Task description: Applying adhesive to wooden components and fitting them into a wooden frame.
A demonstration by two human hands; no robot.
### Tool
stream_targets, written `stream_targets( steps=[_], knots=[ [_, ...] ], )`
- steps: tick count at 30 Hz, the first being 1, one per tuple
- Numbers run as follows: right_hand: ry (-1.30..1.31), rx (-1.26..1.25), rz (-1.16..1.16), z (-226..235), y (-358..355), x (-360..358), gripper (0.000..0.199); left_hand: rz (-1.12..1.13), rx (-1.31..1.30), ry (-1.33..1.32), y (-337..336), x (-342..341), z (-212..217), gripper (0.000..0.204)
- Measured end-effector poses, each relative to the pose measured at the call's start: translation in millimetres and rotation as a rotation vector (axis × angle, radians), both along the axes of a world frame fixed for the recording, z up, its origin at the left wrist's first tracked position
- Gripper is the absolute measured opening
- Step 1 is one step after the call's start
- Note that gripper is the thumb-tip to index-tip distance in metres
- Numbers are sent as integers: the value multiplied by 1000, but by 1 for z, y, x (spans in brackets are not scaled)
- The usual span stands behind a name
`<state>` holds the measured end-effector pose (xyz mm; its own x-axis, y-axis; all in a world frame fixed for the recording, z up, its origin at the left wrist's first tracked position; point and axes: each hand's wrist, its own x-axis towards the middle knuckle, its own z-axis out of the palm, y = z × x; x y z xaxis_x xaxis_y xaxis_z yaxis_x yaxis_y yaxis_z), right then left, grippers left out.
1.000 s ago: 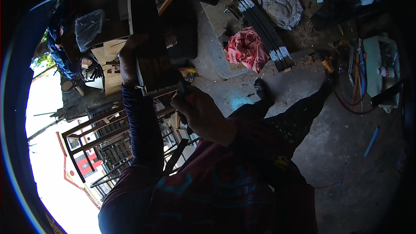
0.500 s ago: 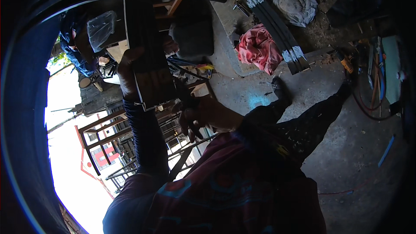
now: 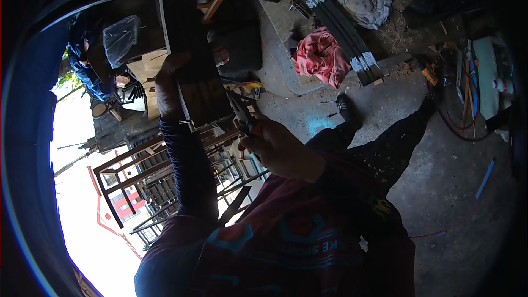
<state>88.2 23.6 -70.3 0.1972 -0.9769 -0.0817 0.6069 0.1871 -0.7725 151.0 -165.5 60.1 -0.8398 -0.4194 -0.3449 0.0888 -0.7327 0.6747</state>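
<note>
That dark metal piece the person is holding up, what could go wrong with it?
The left hand alone steadies the tall dark metal piece; if it slips, it might drop onto the person's legs. The right hand works a small dark tool close to the left-hand fingers, so a slip could nip them. The metal frames just below could snag a sleeve.
</note>
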Motion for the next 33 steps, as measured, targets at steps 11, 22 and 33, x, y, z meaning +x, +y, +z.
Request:
stream_targets(
  steps=[11, 22, 33],
  knots=[
    [110, -49, -71, -16, -1, 0, 35, 240, -445, -608, 17, -21, 7, 51],
    [-142, 82, 111, 20, 3, -20, 30, 113, -417, -601, 0, -1, 6, 66],
    [-641, 103, 179, 20, -7, -10, 22, 212, -436, -692, -3, -5, 1, 62]
  ],
)
